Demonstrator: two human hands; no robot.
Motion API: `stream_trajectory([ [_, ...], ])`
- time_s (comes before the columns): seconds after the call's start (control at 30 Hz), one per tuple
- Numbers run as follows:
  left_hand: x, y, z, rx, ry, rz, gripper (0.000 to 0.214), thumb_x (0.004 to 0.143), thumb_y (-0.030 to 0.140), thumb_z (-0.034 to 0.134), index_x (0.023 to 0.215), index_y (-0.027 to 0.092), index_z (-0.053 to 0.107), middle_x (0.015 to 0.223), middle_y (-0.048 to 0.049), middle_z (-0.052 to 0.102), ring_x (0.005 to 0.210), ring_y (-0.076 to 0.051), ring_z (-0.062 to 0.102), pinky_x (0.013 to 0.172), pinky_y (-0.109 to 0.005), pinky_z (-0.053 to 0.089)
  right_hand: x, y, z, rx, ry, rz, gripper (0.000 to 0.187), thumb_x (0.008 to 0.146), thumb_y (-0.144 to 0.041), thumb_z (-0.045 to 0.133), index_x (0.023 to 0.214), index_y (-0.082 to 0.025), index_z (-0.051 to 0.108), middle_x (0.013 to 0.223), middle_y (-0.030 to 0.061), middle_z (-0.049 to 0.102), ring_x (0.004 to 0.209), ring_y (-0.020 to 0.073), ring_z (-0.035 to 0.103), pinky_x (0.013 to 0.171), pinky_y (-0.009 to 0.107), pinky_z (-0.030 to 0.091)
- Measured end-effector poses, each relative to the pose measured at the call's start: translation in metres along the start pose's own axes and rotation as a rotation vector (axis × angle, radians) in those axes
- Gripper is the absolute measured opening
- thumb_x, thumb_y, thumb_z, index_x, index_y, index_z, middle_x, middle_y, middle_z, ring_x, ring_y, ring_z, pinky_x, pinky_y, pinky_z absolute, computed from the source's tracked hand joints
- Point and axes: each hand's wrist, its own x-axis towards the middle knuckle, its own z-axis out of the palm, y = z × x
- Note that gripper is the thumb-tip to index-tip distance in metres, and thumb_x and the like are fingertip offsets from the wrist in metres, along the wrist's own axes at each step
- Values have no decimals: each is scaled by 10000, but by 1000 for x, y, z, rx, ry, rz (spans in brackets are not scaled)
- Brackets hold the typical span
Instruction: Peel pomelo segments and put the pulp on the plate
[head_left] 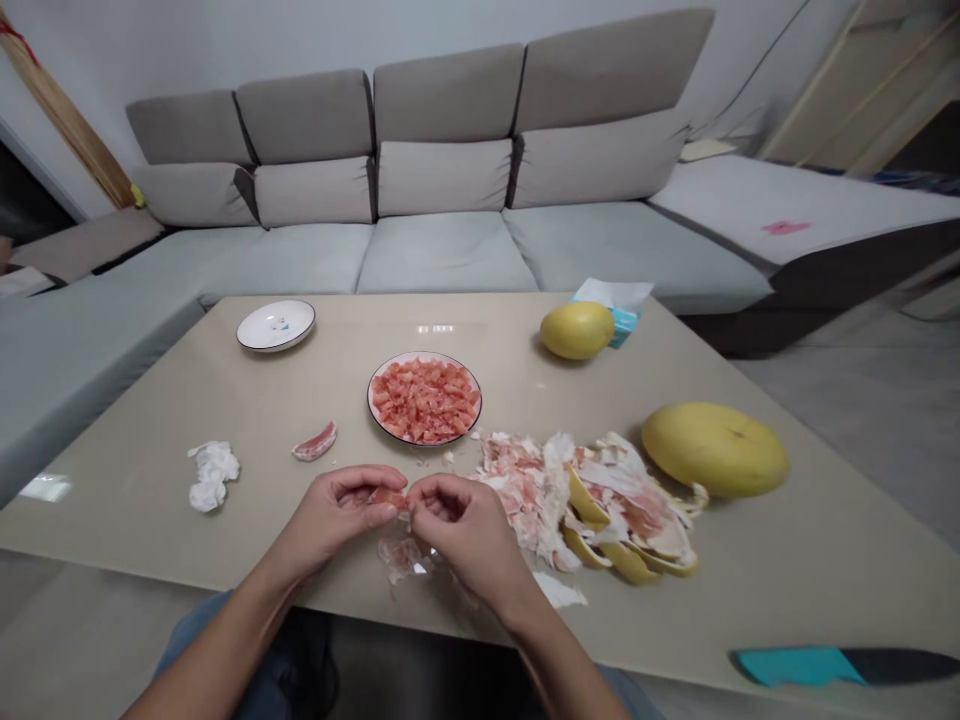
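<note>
Apparently pomelo [388, 498], crosswise, between left hand [335, 517], right hand [469, 532]

A pink pomelo segment [391, 498] is sitting pinched between the left hand [337, 515] and the right hand [457, 530], with its coarse, juicy flesh showing in the narrow gap between them while the fingers are hiding most of it. Both hands are curling inward around it, close together, just above the counter [135, 530]. Torn, whitish pomelo membrane [397, 556] is lying on the counter directly beneath them, touching neither segment nor fingers as far as the view shows.
</note>
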Motion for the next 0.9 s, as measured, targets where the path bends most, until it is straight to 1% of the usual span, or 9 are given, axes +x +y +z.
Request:
stream_trajectory([
  [0.23, 0, -1, 0, -172, -61, -80, 271, 664, 170, 835, 924, 181, 759, 954, -56, 758, 895, -166, 686, 874, -265, 508, 0, -4, -1, -50, 21, -19, 116, 670, -204, 582, 662, -144, 681, 553, -26, 553, 508, 95, 462, 488, 197, 368],
  [0.37, 0, -1, 1, -234, -82, -114, 276, 658, 154, 836, 921, 166, 754, 944, -65, 760, 893, -164, 692, 878, -266, 506, -1, -5, -2, -87, 48, -67, 116, 667, -184, 561, 647, -152, 671, 546, -27, 546, 501, 98, 458, 476, 197, 358],
  [0.53, 2, -2, 1, -276, -76, -123, 308, 613, 148, 863, 901, 153, 755, 942, -68, 753, 891, -166, 693, 878, -266, 506, -2, -7, -3, -169, 95, -133, 122, 666, -154, 554, 624, -162, 668, 537, -27, 550, 491, 100, 461, 469, 196, 363],
  [0.67, 4, -3, 1, -286, -81, -110, 318, 611, 146, 866, 908, 159, 753, 944, -58, 751, 879, -151, 689, 862, -244, 505, -2, -6, -2, -238, 141, -211, 127, 691, -151, 556, 621, -168, 659, 550, -19, 563, 493, 104, 478, 469, 197, 369],
  [0.8, 3, -3, 2, -248, -89, -96, 296, 657, 152, 842, 937, 164, 745, 941, -55, 751, 888, -151, 687, 868, -247, 503, -1, -2, -1, -349, 206, -346, 133, 721, -135, 555, 653, -175, 662, 584, -10, 579, 512, 110, 494, 507, 217, 382],
  [0.9, 3, -3, 2, -223, -40, -93, 271, 711, 165, 809, 973, 169, 739, 1011, -59, 742, 936, -148, 679, 903, -246, 490, -1, 0, -1, -403, 222, -413, 137, 749, -136, 553, 672, -177, 659, 595, -6, 579, 533, 117, 504, 534, 228, 391],
])
